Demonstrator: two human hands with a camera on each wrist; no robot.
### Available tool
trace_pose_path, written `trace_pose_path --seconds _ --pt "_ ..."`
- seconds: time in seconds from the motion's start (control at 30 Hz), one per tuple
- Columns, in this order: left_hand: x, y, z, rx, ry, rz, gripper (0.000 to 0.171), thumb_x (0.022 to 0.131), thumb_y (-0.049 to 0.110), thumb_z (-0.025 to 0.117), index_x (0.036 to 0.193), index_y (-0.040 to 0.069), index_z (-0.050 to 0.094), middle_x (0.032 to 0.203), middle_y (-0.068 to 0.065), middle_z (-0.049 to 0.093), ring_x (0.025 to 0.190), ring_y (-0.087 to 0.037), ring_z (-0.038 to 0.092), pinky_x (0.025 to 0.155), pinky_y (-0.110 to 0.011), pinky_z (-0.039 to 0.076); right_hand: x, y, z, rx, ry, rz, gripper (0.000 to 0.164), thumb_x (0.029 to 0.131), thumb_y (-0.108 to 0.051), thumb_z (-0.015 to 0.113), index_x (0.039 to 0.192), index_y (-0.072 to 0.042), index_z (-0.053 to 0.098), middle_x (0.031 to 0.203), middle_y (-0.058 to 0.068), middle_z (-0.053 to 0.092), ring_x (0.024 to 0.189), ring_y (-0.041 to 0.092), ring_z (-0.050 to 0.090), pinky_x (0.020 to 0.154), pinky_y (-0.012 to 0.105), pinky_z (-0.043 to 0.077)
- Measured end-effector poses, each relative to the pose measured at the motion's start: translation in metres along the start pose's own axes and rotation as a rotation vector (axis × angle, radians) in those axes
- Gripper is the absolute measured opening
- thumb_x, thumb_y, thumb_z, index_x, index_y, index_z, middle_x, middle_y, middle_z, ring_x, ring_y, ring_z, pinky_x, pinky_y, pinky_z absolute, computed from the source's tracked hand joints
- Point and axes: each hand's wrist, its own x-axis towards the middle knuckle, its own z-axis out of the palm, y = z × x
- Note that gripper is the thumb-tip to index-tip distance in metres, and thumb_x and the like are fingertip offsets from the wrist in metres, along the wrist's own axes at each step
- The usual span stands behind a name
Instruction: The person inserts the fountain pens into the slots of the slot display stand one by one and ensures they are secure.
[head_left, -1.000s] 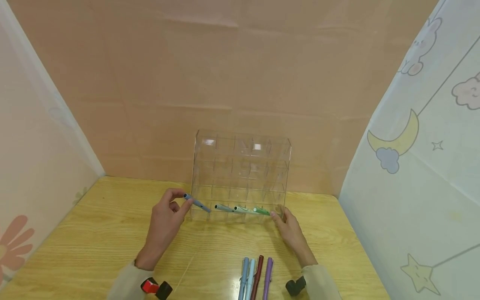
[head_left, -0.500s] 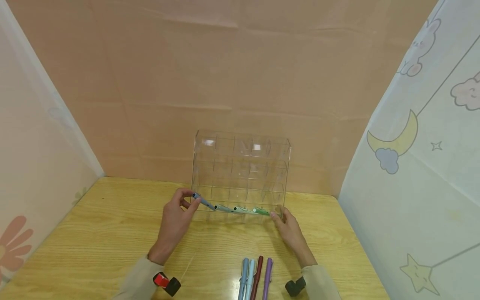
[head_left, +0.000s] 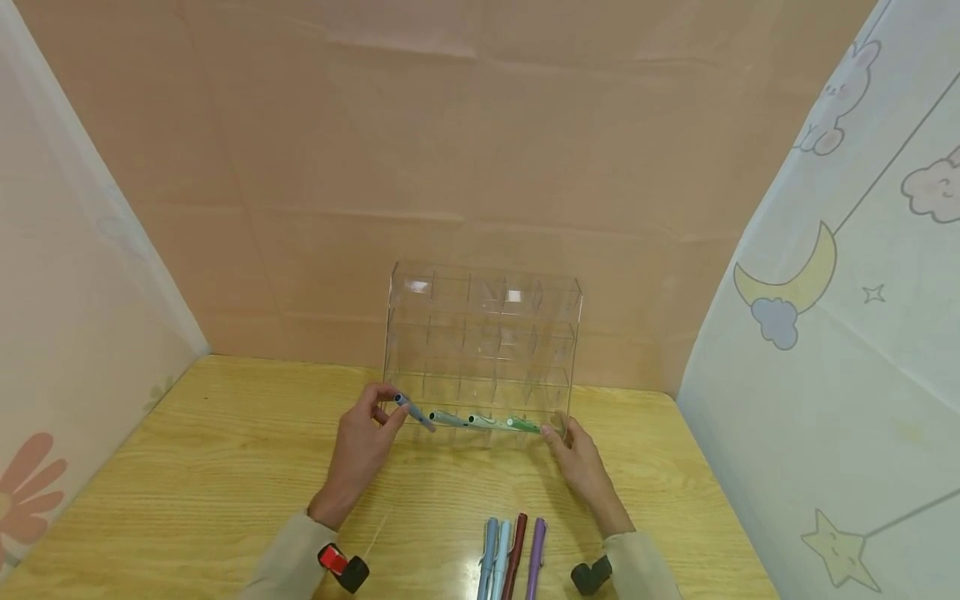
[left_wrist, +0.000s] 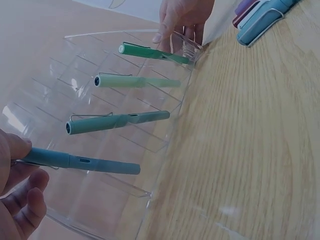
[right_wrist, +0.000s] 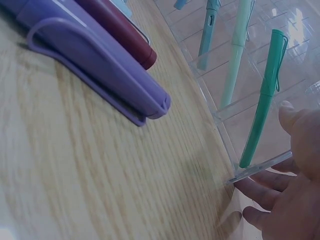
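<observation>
My left hand (head_left: 362, 446) pinches a blue pen (left_wrist: 100, 164) near its capped end, at the lower left of a clear compartment rack (head_left: 485, 310). The pen slants, its far end at the rack's bottom row. To its right in that row lean a grey-green pen (left_wrist: 117, 121), a pale green pen (left_wrist: 137, 81) and a green pen (left_wrist: 155, 52). My right hand (head_left: 583, 467) grips the rack's lower right corner, thumb in front and fingers behind the side wall, as the right wrist view shows.
Nearer on the wooden table (head_left: 187, 475) lie a blue pen (head_left: 488, 554), a light blue pen (head_left: 501, 554), a dark red pen (head_left: 516, 550) and a purple pen (head_left: 536, 554). Cloth screens (head_left: 480, 150) stand behind and at both sides.
My left hand has moved right with the blue pen, bringing it from the rack's left edge to in front of the bottom-left compartment. The right hand stays at the corner.
</observation>
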Motion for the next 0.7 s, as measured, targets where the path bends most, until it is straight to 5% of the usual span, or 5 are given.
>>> trace_pose_path --seconds 0.7 --pt "-0.0027 -0.0102 0.009 -0.022 -0.044 -0.052 0.027 0.101 0.016 0.075 0.127 0.013 0.067 0.119 -0.008 0.079 0.074 -0.008 0.059 0.055 -0.022 0.042 -0.0001 -0.0009 0.0003 -0.007 0.01 -0.005 0.075 0.113 -0.047 0.05 0.163 0.005 0.031 0.172 0.029 0.029 0.155 0.055 0.033 0.124 0.068 0.032"
